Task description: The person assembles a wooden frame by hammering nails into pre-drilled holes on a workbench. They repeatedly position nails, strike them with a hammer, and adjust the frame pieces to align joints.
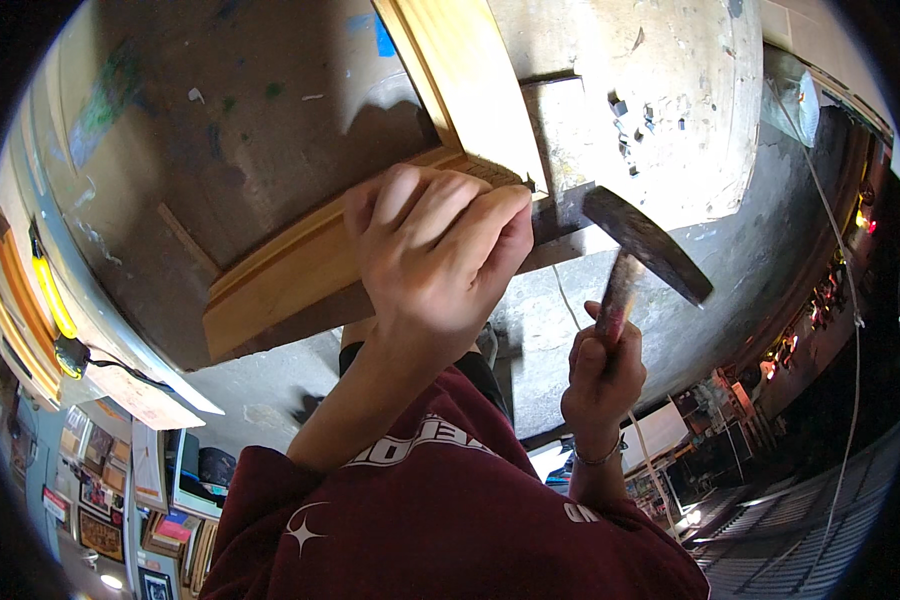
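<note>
A light wooden frame [485, 85] lies on the worktable, one of its corners close in front of me. My left hand [435, 235] rests over that corner, fingers curled and closed in a pinch. At the fingertips a tiny dark piece shows against the wood; its kind is too small to tell. In my right hand [605, 375] is a hammer [650, 245], gripped by its reddish, worn handle. The dark metal head is raised to the right of the frame corner, apart from it.
Several small dark metal pieces [625, 130] lie scattered on the worktable [695, 90] beyond the hammer. A yellow-handled tool [52, 290] sits at the far left, near wooden strips [15, 300]. A hanging cord [855, 320] runs down the right side.
</note>
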Action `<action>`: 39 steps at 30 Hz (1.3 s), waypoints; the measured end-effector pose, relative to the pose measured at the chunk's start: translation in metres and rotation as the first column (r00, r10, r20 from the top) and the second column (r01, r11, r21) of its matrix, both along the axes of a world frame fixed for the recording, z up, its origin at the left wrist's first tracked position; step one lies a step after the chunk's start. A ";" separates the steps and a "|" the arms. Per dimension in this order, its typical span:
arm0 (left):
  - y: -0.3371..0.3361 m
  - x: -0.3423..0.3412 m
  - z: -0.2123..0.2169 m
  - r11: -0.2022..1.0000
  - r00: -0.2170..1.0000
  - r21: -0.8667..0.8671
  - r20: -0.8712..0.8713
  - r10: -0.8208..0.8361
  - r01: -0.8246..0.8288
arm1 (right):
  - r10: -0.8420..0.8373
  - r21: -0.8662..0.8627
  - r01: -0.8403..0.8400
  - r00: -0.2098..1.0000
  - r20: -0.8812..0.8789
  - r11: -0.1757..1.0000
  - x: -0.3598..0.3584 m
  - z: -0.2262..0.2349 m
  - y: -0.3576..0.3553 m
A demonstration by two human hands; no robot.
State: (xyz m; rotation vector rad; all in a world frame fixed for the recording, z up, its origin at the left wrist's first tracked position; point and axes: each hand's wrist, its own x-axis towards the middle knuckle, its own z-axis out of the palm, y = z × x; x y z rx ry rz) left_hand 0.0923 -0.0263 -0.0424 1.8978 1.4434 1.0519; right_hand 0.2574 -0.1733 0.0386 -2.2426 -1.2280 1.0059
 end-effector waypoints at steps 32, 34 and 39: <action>-0.001 0.000 0.000 1.000 1.000 0.018 0.020 -0.002 0.002 | 0.167 0.004 -0.174 0.954 0.249 0.985 0.004 0.014 0.019; -0.001 0.001 -0.001 1.000 1.000 0.020 0.025 0.005 -0.005 | 0.155 -0.049 -0.147 0.954 0.257 0.988 0.005 0.018 0.017; -0.001 -0.002 0.000 1.000 1.000 0.020 0.028 -0.005 0.005 | 0.233 0.065 -0.257 0.938 0.256 0.964 0.001 0.012 0.031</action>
